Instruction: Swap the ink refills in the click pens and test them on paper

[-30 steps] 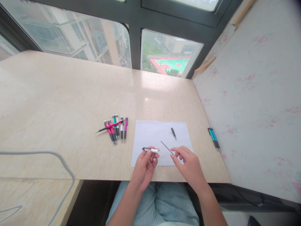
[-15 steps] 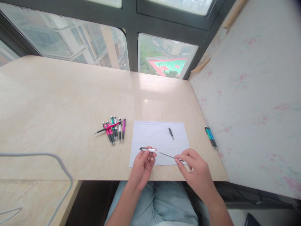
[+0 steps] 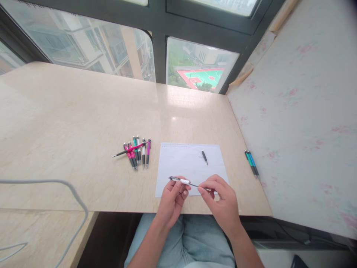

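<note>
Between the thumb and fingers of my left hand [image 3: 173, 199] is a white pen barrel [image 3: 184, 181] with a dark clip end, held nearly level above the paper. My right hand [image 3: 220, 195] pinches a thin dark pen refill [image 3: 193, 185], whose left end meets the open right end of the barrel. How far the refill sits inside cannot be made out. A black pen grip section [image 3: 205, 158] with a metal tip lies on the white sheet of paper [image 3: 181, 156], beyond my hands.
Left of the paper lies a group of several pens [image 3: 136, 152], with a pink pen [image 3: 126, 150] across them. Two pens, green and blue [image 3: 251, 163], lie along the wall at right. A grey cable [image 3: 69, 186] crosses the left table edge. Windows stand behind the table.
My right hand has moved left, bringing the refill from apart to the barrel's open end. My left hand still holds the barrel. The view has shifted slightly.
</note>
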A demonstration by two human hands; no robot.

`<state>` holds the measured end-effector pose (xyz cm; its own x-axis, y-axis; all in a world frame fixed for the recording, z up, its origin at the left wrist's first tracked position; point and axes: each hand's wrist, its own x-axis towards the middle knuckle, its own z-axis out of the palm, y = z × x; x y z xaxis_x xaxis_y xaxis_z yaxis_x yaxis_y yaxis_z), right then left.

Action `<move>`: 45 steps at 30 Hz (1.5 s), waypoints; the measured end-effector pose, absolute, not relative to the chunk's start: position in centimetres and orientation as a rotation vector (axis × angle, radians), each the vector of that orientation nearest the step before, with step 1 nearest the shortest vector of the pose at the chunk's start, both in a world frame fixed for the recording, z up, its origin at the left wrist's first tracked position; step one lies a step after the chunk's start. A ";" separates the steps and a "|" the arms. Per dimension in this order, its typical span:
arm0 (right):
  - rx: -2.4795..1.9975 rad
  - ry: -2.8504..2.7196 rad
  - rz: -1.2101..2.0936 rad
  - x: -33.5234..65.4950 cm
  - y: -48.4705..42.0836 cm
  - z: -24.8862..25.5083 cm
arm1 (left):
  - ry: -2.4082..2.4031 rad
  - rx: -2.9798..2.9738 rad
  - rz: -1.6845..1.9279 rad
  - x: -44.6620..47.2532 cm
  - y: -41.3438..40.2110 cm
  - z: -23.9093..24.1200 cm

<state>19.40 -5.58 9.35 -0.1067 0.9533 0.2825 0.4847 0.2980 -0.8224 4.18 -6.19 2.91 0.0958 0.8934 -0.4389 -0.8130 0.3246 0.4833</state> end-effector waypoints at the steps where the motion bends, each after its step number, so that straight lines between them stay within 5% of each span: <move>1: -1.315 -1.686 0.708 19.2 -5.7 9.1 | 0.748 0.121 1.275 4.2 -6.2 2.9; 31: -1.388 -1.775 0.839 19.6 -4.7 7.2 | 0.705 -0.045 1.302 4.7 -6.2 3.4; 38: -1.765 -2.172 0.192 21.7 1.1 4.6 | 0.683 -0.170 1.312 4.2 -5.8 3.4; 45: -1.935 -2.398 -0.021 20.8 4.1 4.4 | 0.686 -0.157 1.311 3.9 -5.9 3.4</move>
